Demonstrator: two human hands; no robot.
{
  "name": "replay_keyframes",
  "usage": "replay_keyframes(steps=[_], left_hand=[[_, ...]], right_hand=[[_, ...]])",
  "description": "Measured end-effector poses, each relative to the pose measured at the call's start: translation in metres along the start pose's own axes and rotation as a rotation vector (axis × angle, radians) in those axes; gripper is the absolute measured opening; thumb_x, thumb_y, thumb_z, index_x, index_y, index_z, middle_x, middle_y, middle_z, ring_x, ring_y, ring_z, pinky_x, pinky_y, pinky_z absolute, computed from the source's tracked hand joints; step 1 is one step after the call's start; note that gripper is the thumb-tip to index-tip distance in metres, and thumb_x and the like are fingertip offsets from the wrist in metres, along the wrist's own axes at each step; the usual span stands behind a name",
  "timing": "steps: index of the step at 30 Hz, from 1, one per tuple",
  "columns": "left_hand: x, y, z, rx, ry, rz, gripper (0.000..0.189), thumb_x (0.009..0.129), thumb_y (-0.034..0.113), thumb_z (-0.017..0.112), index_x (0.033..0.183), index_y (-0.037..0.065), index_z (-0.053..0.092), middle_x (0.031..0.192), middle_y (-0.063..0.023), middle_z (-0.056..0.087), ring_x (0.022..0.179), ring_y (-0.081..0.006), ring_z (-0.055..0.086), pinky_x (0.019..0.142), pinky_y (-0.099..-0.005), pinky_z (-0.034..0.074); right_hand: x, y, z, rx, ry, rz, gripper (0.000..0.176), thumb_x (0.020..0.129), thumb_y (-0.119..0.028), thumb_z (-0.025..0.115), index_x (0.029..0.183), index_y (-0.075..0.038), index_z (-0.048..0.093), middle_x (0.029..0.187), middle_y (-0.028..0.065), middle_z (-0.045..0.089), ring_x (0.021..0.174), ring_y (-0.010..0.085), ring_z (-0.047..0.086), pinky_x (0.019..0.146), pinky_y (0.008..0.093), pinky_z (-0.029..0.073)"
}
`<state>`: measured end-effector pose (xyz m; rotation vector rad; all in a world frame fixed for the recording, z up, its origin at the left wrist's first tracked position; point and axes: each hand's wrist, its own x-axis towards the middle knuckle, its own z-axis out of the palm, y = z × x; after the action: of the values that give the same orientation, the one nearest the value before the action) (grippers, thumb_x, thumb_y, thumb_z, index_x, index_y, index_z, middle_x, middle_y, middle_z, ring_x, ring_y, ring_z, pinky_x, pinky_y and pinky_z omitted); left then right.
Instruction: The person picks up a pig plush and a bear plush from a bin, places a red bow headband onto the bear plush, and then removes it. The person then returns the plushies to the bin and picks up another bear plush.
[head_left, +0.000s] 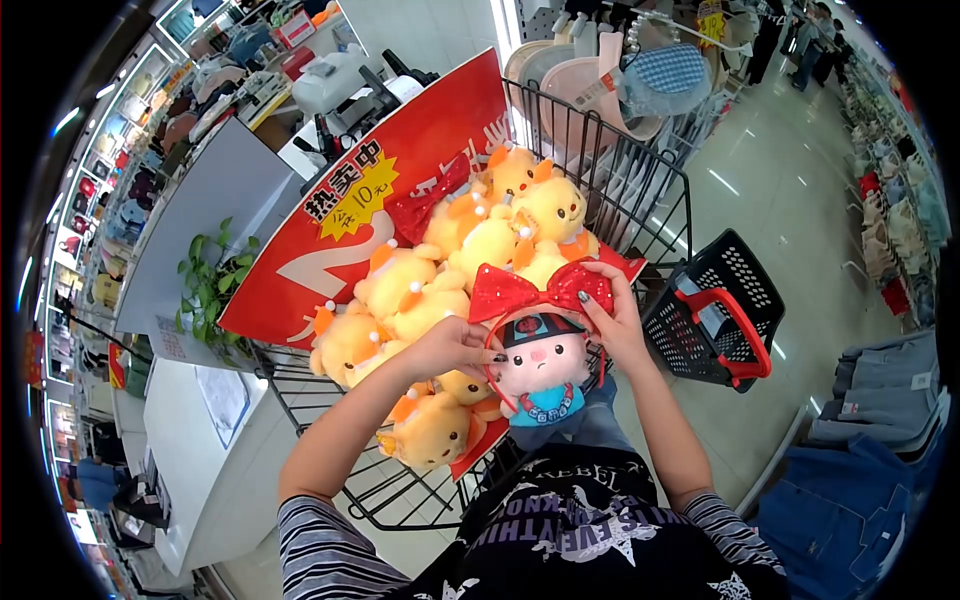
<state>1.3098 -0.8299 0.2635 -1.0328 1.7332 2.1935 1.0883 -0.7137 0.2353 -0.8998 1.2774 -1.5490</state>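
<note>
A red sequined bow headband (510,290) is held up in front of me by both hands. Its thin band runs around a pink pig plush (541,362) with a black cap and a blue top; what bears the plush's weight is hard to see. My left hand (452,348) is closed at the band's left side, fingertips by the pig's face. Fingers of my right hand (615,315) grip the right side of the bow. Behind them, several yellow plush toys (400,285) with orange parts are heaped in a black wire bin (410,505).
A red sale sign (290,270) lines the bin, and another red bow (425,205) lies against it. On the floor at right stands a black basket (735,275) with a red handle. Denim clothes (835,510) hang lower right; a white counter (205,480) is left.
</note>
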Motion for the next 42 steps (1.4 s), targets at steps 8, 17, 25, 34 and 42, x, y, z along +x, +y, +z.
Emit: replay_keyframes(steps=[8,17,25,34,42], left_hand=[[0.004,-0.008,-0.018,0.59,0.145,0.009,0.018,0.069,0.007,0.066,0.084,0.001,0.059,0.072,-0.005,0.06,0.067,-0.0125,0.06,0.063,-0.0245,0.049],[0.013,-0.03,-0.014,0.888,0.273,0.191,0.015,0.063,0.013,0.066,0.072,0.003,0.061,0.065,-0.01,0.06,0.06,-0.0211,0.058,0.059,-0.0301,0.044],[0.019,-0.037,-0.023,0.878,0.164,0.189,0.019,0.065,0.012,0.064,0.081,0.001,0.063,0.069,-0.0117,0.062,0.064,-0.02,0.06,0.061,-0.0299,0.047],[0.02,-0.039,-0.023,0.47,0.114,0.038,0.016,0.072,0.003,0.059,0.084,-0.007,0.059,0.071,-0.0113,0.063,0.057,-0.0138,0.061,0.054,-0.0234,0.05],[0.021,-0.038,-0.017,0.675,0.1,0.223,0.018,0.071,0.004,0.06,0.088,0.0,0.061,0.075,-0.0093,0.063,0.064,-0.0144,0.062,0.059,-0.0244,0.05]], right_hand=[[0.005,0.039,0.005,-0.242,0.016,-0.401,0.03,0.08,0.002,0.05,0.109,-0.003,0.046,0.101,0.0082,0.053,0.096,0.015,0.052,0.083,0.0255,0.04],[0.013,0.055,0.007,-0.498,0.015,-0.566,0.028,0.074,0.003,0.052,0.101,-0.005,0.054,0.092,0.0135,0.058,0.083,0.0266,0.058,0.073,0.0293,0.045],[0.004,0.065,0.001,-0.235,0.077,-0.334,0.046,0.073,0.002,0.056,0.117,-0.003,0.043,0.106,0.0119,0.054,0.101,0.0184,0.052,0.085,0.0274,0.04],[-0.021,0.089,-0.031,-0.069,0.136,0.043,0.041,0.079,-0.003,0.053,0.117,-0.001,0.038,0.085,0.005,0.055,0.073,0.0084,0.053,0.067,0.0197,0.043],[-0.055,0.076,0.01,-0.317,-0.003,-0.025,0.112,0.045,-0.02,0.082,0.131,-0.004,0.011,0.116,0.017,0.044,0.108,0.0258,0.045,0.088,0.0351,0.039]])
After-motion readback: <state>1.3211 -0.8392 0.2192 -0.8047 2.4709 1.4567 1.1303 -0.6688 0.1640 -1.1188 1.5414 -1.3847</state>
